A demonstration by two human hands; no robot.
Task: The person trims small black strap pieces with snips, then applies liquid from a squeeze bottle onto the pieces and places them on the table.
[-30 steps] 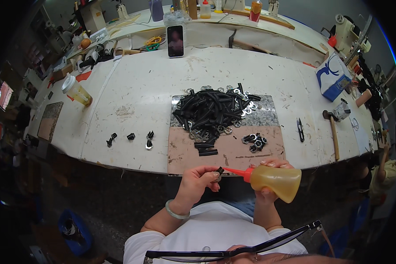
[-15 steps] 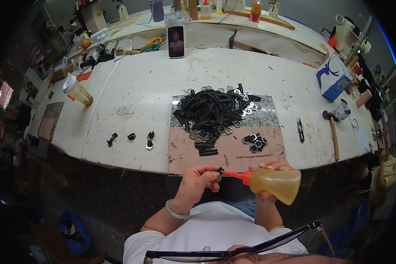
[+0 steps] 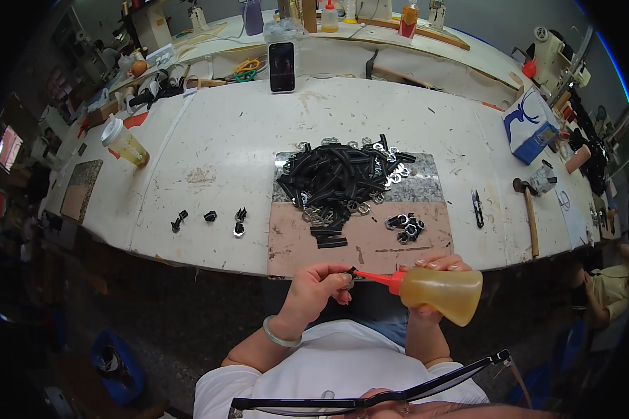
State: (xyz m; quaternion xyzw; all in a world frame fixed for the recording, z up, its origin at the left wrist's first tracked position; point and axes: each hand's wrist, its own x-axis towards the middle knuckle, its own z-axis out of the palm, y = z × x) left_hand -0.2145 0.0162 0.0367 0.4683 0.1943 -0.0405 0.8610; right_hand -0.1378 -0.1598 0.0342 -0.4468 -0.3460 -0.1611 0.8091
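Observation:
At the table's front edge my left hand (image 3: 321,286) pinches a small black strip piece (image 3: 349,273), partly hidden by the fingers. My right hand (image 3: 433,264) is wrapped round a squeeze bottle (image 3: 442,292) of yellowish liquid, tilted on its side. Its red nozzle (image 3: 374,277) points left, and the tip meets the black piece. Beyond my hands a heap of black strips (image 3: 335,167) mixed with silvery metal rings lies on a stone and tan board (image 3: 370,255). A small cluster of black pieces with rings (image 3: 405,225) sits at the board's right.
Several small black pieces (image 3: 210,216) lie on the white table at left, near a lidded drink cup (image 3: 126,143). A phone (image 3: 282,68) stands at the back. On the right are thread snips (image 3: 477,209), a hammer (image 3: 529,216) and a blue-and-white box (image 3: 530,126).
The bottle has shifted very slightly right, its nozzle still at the black piece. My left hand has hardly moved.

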